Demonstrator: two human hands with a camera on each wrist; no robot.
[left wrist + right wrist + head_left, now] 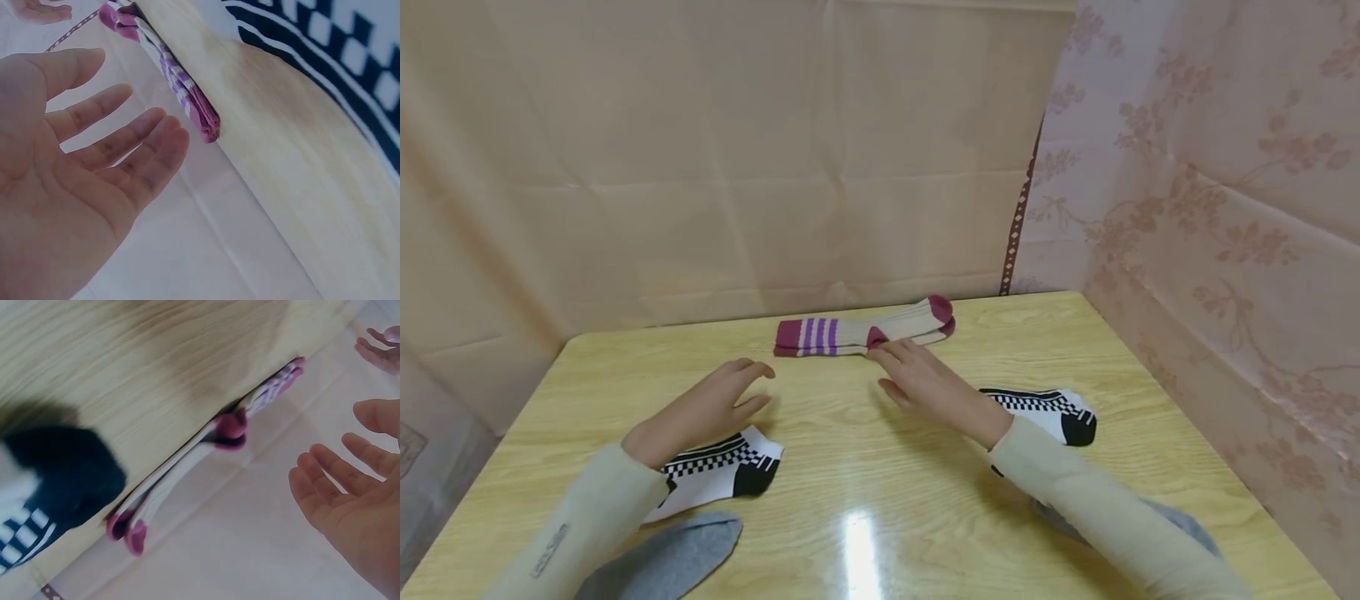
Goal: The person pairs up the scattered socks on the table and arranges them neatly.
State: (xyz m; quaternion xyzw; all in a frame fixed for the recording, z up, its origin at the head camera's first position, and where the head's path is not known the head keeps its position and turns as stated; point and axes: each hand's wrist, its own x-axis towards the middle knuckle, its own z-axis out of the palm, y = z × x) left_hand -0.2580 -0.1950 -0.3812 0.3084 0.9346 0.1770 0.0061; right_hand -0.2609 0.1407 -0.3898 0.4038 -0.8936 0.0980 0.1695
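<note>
A pair of cream socks [853,333] with maroon toes, heels and cuffs and purple stripes lies flat at the table's back edge. My right hand [936,387] hovers just in front of their heel part, fingers loosely bent with nothing in them; in the right wrist view the palm [359,506] is bare and apart from the socks [231,425]. Above a black-and-white checkered sock [715,471] hangs my left hand [703,412], relaxed and holding nothing. Its wrist and sleeve cover part of that sock. Another checkered sock [1037,404] is partly hidden behind my right wrist.
Near the front left lies a grey sock [662,558]; a second grey one [1183,525] shows from under my right sleeve. All rest on a light wooden table [850,450]. A beige cloth [760,167] hangs behind, a floral pink curtain [1240,250] on the right.
</note>
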